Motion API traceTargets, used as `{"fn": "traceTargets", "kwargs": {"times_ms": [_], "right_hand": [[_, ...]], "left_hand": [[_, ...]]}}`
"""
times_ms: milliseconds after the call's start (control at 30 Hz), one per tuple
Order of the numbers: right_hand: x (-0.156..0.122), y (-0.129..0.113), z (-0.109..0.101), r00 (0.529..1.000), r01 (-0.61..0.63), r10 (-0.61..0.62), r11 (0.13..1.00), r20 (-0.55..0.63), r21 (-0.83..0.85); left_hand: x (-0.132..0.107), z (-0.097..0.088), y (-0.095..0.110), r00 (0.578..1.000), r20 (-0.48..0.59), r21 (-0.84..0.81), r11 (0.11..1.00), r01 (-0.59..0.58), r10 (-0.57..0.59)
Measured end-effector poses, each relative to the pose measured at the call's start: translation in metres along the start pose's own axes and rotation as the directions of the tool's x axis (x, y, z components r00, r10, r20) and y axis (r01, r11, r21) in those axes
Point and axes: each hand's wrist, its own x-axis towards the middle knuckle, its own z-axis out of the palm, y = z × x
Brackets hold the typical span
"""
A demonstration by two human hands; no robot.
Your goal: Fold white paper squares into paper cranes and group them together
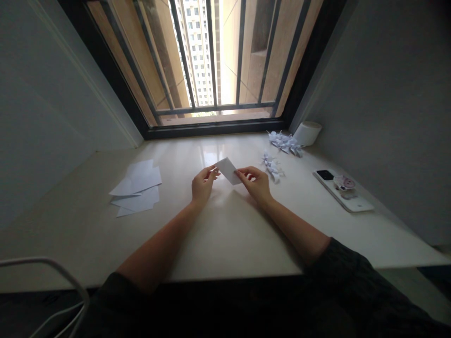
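A small folded white paper (228,169) is held just above the pale table (218,234) between both hands. My left hand (202,184) pinches its left corner with fingers closed. My right hand (256,182) grips its right lower edge, fingers curled round it. To the left lies a loose stack of white paper sheets (137,190). Right of my right hand sits a small folded paper figure (272,167), close to it but apart.
A heap of folded paper figures (286,142) lies at the back right beside a white roll (307,133). A phone with a round sticker grip (343,188) rests on the right. A barred window (214,70) rises behind the table; a white chair frame (52,281) shows bottom left.
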Motion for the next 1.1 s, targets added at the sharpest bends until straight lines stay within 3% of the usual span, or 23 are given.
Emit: {"fn": "traceTargets", "kwargs": {"times_ms": [100, 267, 533, 733, 800, 900, 1100], "right_hand": [[-0.001, -0.007, -0.004, 0.988, 0.145, -0.149, 0.986, -0.047, -0.087], [-0.004, -0.012, -0.003, 0.971, 0.222, -0.214, 0.972, 0.105, -0.072], [-0.002, -0.008, 0.002, 0.983, 0.005, -0.032, 0.989, 0.181, 0.148], [0.003, 0.001, 0.005, 0.945, -0.235, 0.141, 0.919, 0.295, 0.316], [0.004, 0.004, 0.005, 0.95, -0.25, 0.161, 0.905, 0.266, 0.343], [0.006, 0.009, 0.004, 0.979, -0.189, 0.154, 0.928, 0.133, 0.321], [0.011, 0.016, 0.0, 0.989, -0.115, 0.135, 0.959, -0.06, 0.26]], "left_hand": [[-0.005, 0.001, 0.004, 0.997, 0.07, 0.045, 0.999, -0.016, 0.013], [-0.009, 0.004, 0.01, 0.989, 0.145, 0.004, 1.0, -0.021, 0.02], [-0.005, 0.0, 0.012, 0.983, 0.179, -0.052, 0.998, -0.04, 0.049], [-0.006, -0.001, 0.013, 0.978, 0.19, -0.023, 0.996, -0.081, 0.083], [-0.006, -0.001, 0.014, 0.98, 0.178, -0.015, 0.996, -0.092, 0.093], [-0.007, -0.001, 0.014, 0.978, 0.175, 0.002, 0.994, -0.113, 0.111], [-0.008, -0.002, 0.008, 0.983, 0.123, 0.175, 0.972, -0.157, 0.136]]}}
